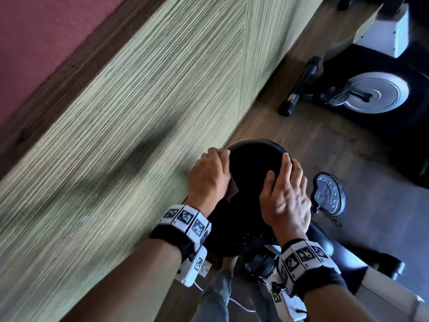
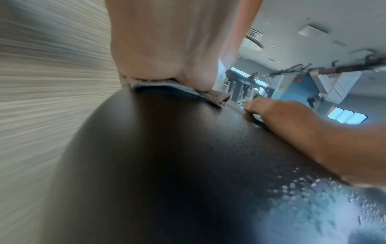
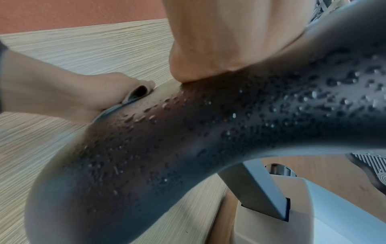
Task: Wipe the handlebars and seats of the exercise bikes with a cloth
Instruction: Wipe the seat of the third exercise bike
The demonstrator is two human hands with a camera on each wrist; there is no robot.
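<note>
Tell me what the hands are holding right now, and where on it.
The left hand presses a cloth under its palm onto the left side of the bike seat. The right hand holds no cloth; it rests on the seat's right side.

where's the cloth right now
The cloth is pressed under the left hand on the left edge of the black bike seat, on the side by the striped wall panel; the right hand rests on the seat's opposite side.
</note>
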